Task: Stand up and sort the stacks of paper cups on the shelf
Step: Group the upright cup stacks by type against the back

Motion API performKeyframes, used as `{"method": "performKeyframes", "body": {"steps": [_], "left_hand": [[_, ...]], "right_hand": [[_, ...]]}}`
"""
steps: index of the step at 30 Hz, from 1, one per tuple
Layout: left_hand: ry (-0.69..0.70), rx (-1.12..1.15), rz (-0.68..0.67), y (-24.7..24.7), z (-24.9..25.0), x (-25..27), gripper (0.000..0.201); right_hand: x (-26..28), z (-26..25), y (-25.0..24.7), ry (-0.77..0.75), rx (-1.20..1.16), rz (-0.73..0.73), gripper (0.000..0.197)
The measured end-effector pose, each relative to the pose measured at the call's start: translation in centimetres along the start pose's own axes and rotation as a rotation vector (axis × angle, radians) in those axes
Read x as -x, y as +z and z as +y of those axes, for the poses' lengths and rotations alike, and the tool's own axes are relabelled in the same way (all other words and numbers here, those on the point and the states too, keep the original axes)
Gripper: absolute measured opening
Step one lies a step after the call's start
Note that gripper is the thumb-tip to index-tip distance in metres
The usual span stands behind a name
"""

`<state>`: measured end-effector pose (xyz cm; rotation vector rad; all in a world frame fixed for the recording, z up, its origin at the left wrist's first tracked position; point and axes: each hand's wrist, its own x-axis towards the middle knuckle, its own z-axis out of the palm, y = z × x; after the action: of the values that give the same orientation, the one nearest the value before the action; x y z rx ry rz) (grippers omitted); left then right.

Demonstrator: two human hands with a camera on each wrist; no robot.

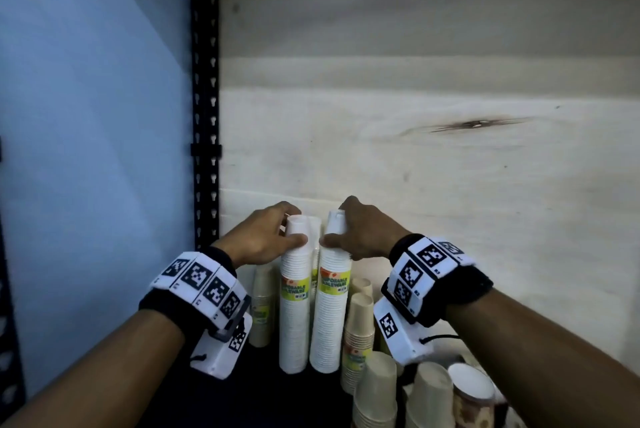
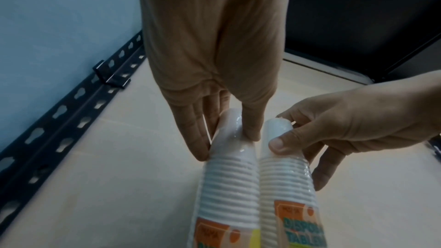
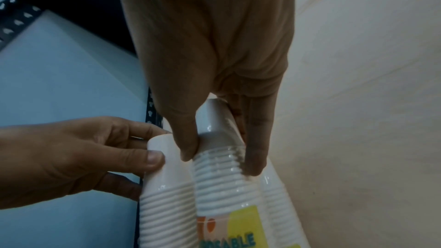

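Left hand (image 1: 266, 237) is gripping the top of the left wrapped white cup stack (image 1: 294, 309); right hand (image 1: 360, 237) is gripping the right wrapped white cup stack (image 1: 329, 313). Both are standing upright, side by side on the dark shelf (image 1: 263, 389), beside tan cup stacks (image 1: 360, 334).

We note two white cup stacks (image 1: 294, 309) sleeved in glossy clear plastic film, which catches highlights near their tops; each wears a printed yellow-green label (image 1: 295, 289) that looks smooth. Beige cup stacks (image 1: 358, 334) towards the shelf's right front look like matt paper. The back panel (image 1: 415, 98) is pale wood, matt, grain and a dark knot showing. The upright post (image 1: 205, 98) is black perforated metal, dull. Wristbands (image 1: 194, 289) look like black cloth under hard white plastic tiles.
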<state>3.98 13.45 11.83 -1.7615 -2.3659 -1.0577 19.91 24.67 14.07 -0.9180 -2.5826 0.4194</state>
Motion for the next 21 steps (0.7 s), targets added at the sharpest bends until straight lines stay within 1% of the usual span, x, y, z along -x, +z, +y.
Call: {"method": "performKeyframes", "body": {"steps": [4, 5, 8, 13, 21], "left_hand": [[-0.003, 0.028, -0.008, 1.2, -1.3, -0.4, 0.044], [-0.012, 0.035, -0.010, 1.6, -2.0, -0.7, 0.044], [-0.004, 0.043, 0.015, 1.8, -2.1, -0.6, 0.046], [-0.007, 0.078, 0.021, 2.3, -2.3, -0.8, 0.048], [0.013, 0.124, 0.022, 2.4, -2.5, -0.8, 0.050]], "right_hand": [[-1.0, 0.1, 1.2, 0.004, 0.019, -0.022, 0.066], [-1.7, 0.3, 1.8, 0.009, 0.022, -0.035, 0.065], [-1.7, 0.3, 2.2, 0.008, 0.035, -0.041, 0.064], [-1.9, 1.0, 2.9, -0.003, 0.057, -0.053, 0.064], [-1.4, 1.3, 2.5, 0.000, 0.015, -0.065, 0.066]]}}
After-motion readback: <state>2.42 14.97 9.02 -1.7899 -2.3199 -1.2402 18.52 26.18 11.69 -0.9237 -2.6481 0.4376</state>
